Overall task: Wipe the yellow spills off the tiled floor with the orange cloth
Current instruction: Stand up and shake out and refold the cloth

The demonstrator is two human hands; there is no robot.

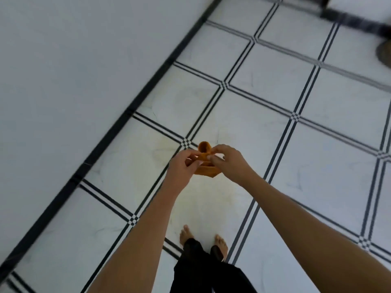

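I hold a small orange cloth in the air in front of me, bunched and partly folded, with a loop sticking up at its top. My left hand pinches its left side and my right hand pinches its right side. Below, the white tiled floor with black double lines shows faint yellow stains: one patch left of my hands and a paler smear under them, near my bare feet.
A white wall runs along the left, edged by a black skirting strip. A dark blurred object lies at the far right edge, with dark shapes at the top right corner. My black trouser legs fill the bottom centre.
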